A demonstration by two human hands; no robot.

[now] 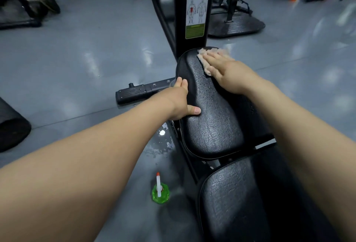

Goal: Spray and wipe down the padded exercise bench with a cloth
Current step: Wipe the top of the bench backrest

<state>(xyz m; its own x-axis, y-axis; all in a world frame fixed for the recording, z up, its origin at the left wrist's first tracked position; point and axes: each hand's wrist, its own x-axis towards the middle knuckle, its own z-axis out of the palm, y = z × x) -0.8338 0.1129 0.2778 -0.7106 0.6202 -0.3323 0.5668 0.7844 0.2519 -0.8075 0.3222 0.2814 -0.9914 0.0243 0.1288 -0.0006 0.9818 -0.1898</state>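
**A:** Where is the cloth?

**B:** There is one cloth (205, 54), at the far end of the bench's upper pad (212, 126), close to the black upright (180, 20). The right grip (225, 68) lies flat on it, fingers straight and together. It presses the cloth down rather than pinching it.

**A:** And the other one?

**B:** The left grip (182, 101) clasps the pad's left rim about halfway along, thumb on top and fingers down the side. It looks like bracing.

**A:** Which way does the pad run?

**B:** Its long axis runs away from the person, toward the upright. The cloth sits at the far end, and the beaded, wet-looking surface lies between the cloth and the person. The likely stroke is a pull back along that axis, toward the body. The right grip is on the cloth, while the left is well short of it.

**A:** What is the count?

**B:** There are two pads. The upper one is being worked, and a lower pad (231, 203) sits nearer the person, with a gap between them. One green spray bottle (159, 190) stands on the floor (77, 68) left of the bench, nearer the left grip. A wet patch (163, 145) lies on the floor beside the frame. Whether the lower pad has been wiped cannot be told.
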